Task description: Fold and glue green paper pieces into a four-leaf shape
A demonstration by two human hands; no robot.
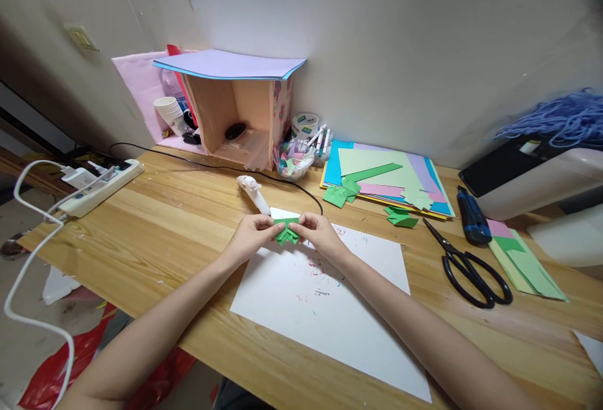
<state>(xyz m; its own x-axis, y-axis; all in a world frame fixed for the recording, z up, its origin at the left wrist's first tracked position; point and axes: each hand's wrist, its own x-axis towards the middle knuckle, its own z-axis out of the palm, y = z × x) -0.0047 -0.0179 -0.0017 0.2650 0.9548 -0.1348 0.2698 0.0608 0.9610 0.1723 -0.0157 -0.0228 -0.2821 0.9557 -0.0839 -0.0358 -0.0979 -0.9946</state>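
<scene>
A small folded piece of green paper point(287, 231) is pinched between my two hands, above the far end of a marked white sheet point(325, 309). My left hand point(252, 234) grips its left side with thumb and fingers. On the right side, my right hand point(320, 234) holds it the same way. Just behind my left hand lies a white glue gun point(254, 194); its black cord runs back along the table. More green paper pieces, a folded one point(400, 216) and a cut shape with a strip point(343, 192), lie farther right.
Black scissors point(466, 265), a blue utility knife point(473, 215) and paper strips point(527, 265) lie to the right. Coloured sheets point(443, 203) are stacked at the back. A cardboard box point(254, 102) with a purple top stands behind, and a power strip point(103, 187) sits at the left edge.
</scene>
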